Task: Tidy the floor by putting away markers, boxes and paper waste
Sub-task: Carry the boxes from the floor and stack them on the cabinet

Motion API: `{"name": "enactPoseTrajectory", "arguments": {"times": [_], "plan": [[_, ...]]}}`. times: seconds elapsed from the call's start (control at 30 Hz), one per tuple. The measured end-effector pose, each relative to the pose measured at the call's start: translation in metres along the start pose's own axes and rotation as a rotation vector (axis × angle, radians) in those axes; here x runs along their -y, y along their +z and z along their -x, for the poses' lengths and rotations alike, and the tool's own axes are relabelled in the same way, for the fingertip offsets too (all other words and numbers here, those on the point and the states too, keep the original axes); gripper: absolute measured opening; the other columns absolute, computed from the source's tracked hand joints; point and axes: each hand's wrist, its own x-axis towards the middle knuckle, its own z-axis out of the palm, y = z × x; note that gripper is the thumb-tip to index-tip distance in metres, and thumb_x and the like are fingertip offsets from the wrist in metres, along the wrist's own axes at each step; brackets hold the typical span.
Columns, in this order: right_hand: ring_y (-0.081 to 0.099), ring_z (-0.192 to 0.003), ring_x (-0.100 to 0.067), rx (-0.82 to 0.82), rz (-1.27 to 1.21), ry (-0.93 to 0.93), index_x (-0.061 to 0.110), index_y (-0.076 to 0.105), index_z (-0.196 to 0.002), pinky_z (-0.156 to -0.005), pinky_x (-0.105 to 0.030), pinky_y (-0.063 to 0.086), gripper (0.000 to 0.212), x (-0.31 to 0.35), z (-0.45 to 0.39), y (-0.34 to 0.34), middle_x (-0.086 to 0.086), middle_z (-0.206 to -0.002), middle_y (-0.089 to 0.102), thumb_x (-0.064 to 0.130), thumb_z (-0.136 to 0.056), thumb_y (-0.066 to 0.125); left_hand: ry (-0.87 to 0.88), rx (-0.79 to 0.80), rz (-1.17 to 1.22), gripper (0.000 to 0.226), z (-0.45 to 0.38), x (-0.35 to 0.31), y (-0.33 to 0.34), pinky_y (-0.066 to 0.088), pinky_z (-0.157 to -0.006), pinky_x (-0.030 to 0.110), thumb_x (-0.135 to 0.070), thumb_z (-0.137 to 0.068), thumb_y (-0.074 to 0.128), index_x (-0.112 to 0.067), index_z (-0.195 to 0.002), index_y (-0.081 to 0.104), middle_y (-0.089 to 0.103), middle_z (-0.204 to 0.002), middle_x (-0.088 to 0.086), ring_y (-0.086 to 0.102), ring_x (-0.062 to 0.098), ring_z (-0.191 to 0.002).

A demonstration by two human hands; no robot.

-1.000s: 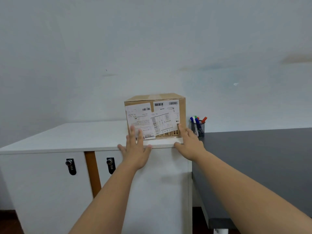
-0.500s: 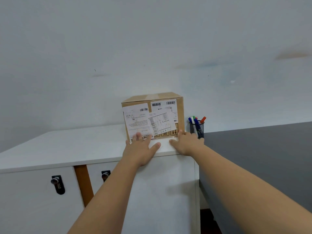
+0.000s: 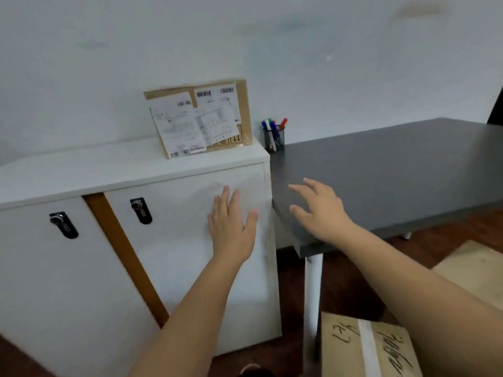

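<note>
Box (image 3: 200, 118) w/ white shipping labels on top of white cabinet (image 3: 81, 170), at right rear corner, close to wall (image 3: 136, 50); slightly tilted in view. Nothing touching it.

Left hand (image 3: 231, 225) held flat in front of cabinet's right door, fingers straight and together, thumb out, holding nothing; contact w/ door can't be told. Right hand (image 3: 321, 210) over near-left corner of grey desk (image 3: 394, 170), fingers spread and loosely bent, palm down, empty. Both well below and apart from box.

Markers (image 3: 273, 126) (blue, green, red caps) upright in dark mesh cup (image 3: 274, 140) at desk's back-left corner, just beside cabinet's side and near box.

2nd box (image 3: 367, 349) on floor (image 3: 340, 281) at bottom right, beside white desk leg (image 3: 313, 289); taped along top, handwriting on lid, partly behind right forearm. Pale flat cardboard piece (image 3: 468, 265) on floor farther right, under desk edge.

Cabinet: two doors, each w/ black lock (image 3: 140, 210), brown strip between. Dark shape at bottom edge below left arm, too cut off to tell.
</note>
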Motion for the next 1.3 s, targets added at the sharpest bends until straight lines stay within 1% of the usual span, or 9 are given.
{"name": "enactPoseTrajectory", "arguments": {"times": [0.2,0.33,0.43,0.67,0.83,0.97,1.07,1.2,1.3], "plan": [[0.024,-0.145,-0.021,0.018,0.24,0.007,0.042,0.042,-0.141,-0.114,-0.046,0.024,0.049,-0.112,0.14,0.008,0.005,-0.161,0.02,0.04,-0.093,0.052,-0.111,0.386,0.255,0.06,0.147,-0.018,0.111,0.009,-0.121,0.033,-0.046,-0.102,0.034,-0.024,-0.156,0.019,0.012,-0.164,-0.003,0.011,0.016,-0.15],[0.032,-0.14,-0.023,0.46,0.147,0.462,0.045,0.046,-0.136,-0.113,-0.046,0.031,0.043,-0.178,0.227,0.058,0.003,-0.153,0.034,0.049,-0.094,0.044,-0.331,0.583,0.177,0.065,0.214,-0.012,0.159,0.017,-0.122,0.04,-0.046,-0.101,0.041,-0.023,-0.157,0.016,0.014,-0.164,0.0,0.014,0.022,-0.151],[0.051,-0.125,-0.025,0.564,-0.201,0.846,0.032,0.052,-0.136,-0.104,-0.039,0.043,0.045,-0.214,0.305,0.103,-0.006,-0.141,0.05,0.041,-0.092,0.052,-0.66,0.815,0.135,0.082,0.258,0.009,0.199,0.028,-0.117,0.044,-0.061,-0.091,0.05,-0.022,-0.156,0.02,0.029,-0.16,0.006,0.03,0.031,-0.145],[0.057,-0.11,-0.033,0.167,-0.754,1.411,0.0,0.056,-0.127,-0.096,-0.038,0.045,0.039,-0.211,0.376,0.161,-0.021,-0.125,0.061,0.027,-0.101,0.047,-0.764,1.086,0.117,0.06,0.328,0.023,0.204,0.044,-0.103,0.037,-0.054,-0.088,0.047,-0.025,-0.141,0.043,0.058,-0.133,0.004,0.055,0.027,-0.12],[0.058,-0.112,-0.034,-0.024,-0.806,1.441,0.012,0.062,-0.122,-0.094,-0.044,0.049,0.043,-0.199,0.371,0.141,-0.013,-0.121,0.062,0.041,-0.091,0.056,-0.818,0.878,0.44,0.051,0.311,0.004,0.171,0.046,-0.094,0.033,-0.058,-0.084,0.056,-0.024,-0.122,0.062,0.064,-0.104,-0.011,0.059,0.013,-0.102],[0.059,-0.112,-0.027,-0.306,-0.954,1.283,0.027,0.065,-0.119,-0.098,-0.046,0.047,0.029,-0.178,0.349,0.079,-0.006,-0.121,0.063,0.032,-0.092,0.053,-0.724,0.615,0.559,0.043,0.276,-0.03,0.138,0.037,-0.089,0.029,-0.047,-0.095,0.05,-0.028,-0.133,0.055,0.057,-0.118,-0.009,0.05,0.01,-0.106],[0.059,-0.113,-0.02,-0.385,-1.048,1.145,0.04,0.065,-0.109,-0.099,-0.043,0.047,0.025,-0.148,0.331,0.026,0.001,-0.123,0.064,0.032,-0.086,0.059,-0.644,0.556,0.679,0.041,0.244,-0.066,0.101,0.05,-0.09,0.037,-0.056,-0.087,0.047,-0.032,-0.112,0.069,0.072,-0.111,-0.007,0.065,0.013,-0.1],[0.061,-0.1,-0.014,-0.439,-1.164,0.955,0.037,0.058,-0.128,-0.073,-0.032,0.049,0.038,-0.104,0.318,-0.048,0.004,-0.119,0.064,0.021,-0.093,0.056,-0.513,0.545,0.829,0.029,0.21,-0.107,0.034,0.054,-0.091,0.048,-0.039,-0.089,0.051,-0.033,-0.106,0.073,0.077,-0.099,-0.003,0.071,0.024,-0.099],[0.057,-0.12,-0.019,-0.455,-1.176,0.821,0.038,0.056,-0.133,-0.101,-0.045,0.046,0.047,-0.067,0.317,-0.106,0.01,-0.134,0.059,0.02,-0.089,0.06,-0.29,0.552,0.879,0.036,0.197,-0.134,-0.037,0.05,-0.097,0.054,-0.036,-0.082,0.056,-0.036,-0.115,0.068,0.076,-0.108,-0.005,0.07,0.022,-0.105]]}}
